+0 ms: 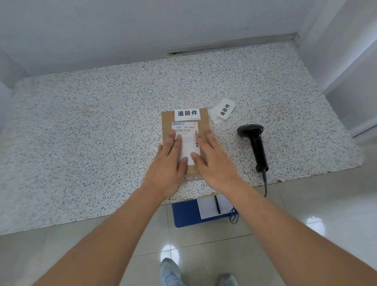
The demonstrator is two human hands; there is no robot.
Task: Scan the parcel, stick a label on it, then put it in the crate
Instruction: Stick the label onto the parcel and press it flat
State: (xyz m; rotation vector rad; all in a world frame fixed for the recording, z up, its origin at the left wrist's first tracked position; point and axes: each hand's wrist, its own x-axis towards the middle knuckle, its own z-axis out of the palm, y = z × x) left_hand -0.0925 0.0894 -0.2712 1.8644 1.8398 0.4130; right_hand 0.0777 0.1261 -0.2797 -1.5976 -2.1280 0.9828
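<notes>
A brown cardboard parcel (pixel 204 120) lies flat on the speckled table (pixel 95 130), near its front edge. A white label with black characters (pixel 187 113) is stuck along the parcel's far edge, and a shipping label with barcodes (pixel 186 140) covers its middle. My left hand (pixel 170 163) and my right hand (pixel 212 157) both rest flat on the parcel with fingers spread, pressing on the shipping label. A black handheld scanner (pixel 256 143) lies on the table to the right of the parcel. No crate is in view.
Loose white labels (pixel 223 110) lie on the table just right of the parcel's far corner. Under the table's front edge, a blue clipboard (pixel 187 213) with paper and a pen rests on the tiled floor. The scanner's cable hangs over the edge. White walls enclose the table.
</notes>
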